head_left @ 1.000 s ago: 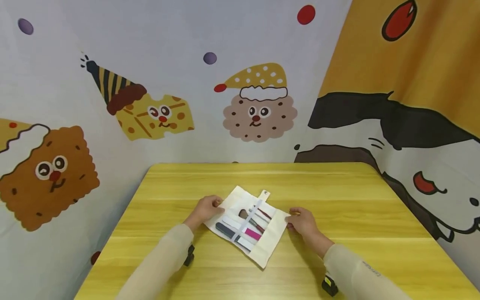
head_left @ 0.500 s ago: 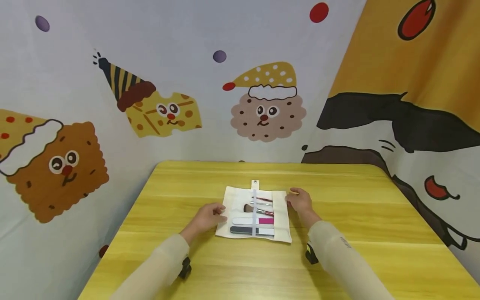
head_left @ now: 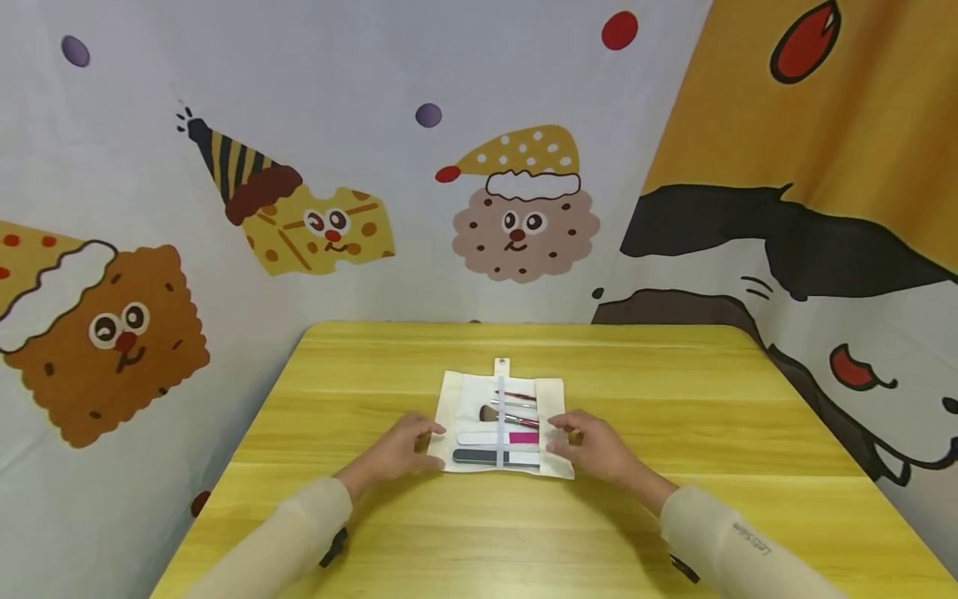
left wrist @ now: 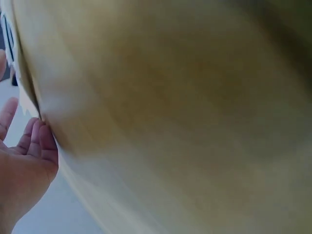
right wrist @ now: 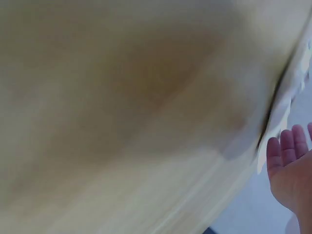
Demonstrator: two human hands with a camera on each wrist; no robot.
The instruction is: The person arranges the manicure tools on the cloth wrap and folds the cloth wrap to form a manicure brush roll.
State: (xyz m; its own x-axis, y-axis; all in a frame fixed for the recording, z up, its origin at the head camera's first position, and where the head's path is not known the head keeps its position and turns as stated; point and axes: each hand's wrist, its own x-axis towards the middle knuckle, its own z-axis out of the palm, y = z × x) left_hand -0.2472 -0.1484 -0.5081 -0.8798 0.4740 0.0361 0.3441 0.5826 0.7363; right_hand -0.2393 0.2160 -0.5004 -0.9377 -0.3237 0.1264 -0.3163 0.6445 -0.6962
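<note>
A cream fabric roll-up pouch (head_left: pixel 551 399) lies unrolled flat on the table, its snap tab (head_left: pixel 502 364) pointing to the far side. An elastic band (head_left: pixel 501 428) crosses its tools: a dark nail file (head_left: pixel 473 457), a white and pink nail file (head_left: pixel 524 438), a brush (head_left: pixel 488 413) with a dark head, and thin sticks (head_left: pixel 516 394), one of them red. At the pouch's left edge my left hand (head_left: pixel 404 447) touches the fabric with thumb and fingers apart. My right hand (head_left: pixel 595 447) rests its fingertips on the right flap. Both wrist views show loosely extended fingers.
The yellow wood-grain table (head_left: pixel 419 541) extends around the pouch on all sides. Behind it hangs a cloth backdrop (head_left: pixel 359 66) printed with cartoon food characters, meeting the table's far edge.
The pouch has turned anticlockwise from a slant to square with the table. My right hand has come nearer, from the far right corner onto the right flap. The left hand stays by the left edge.
</note>
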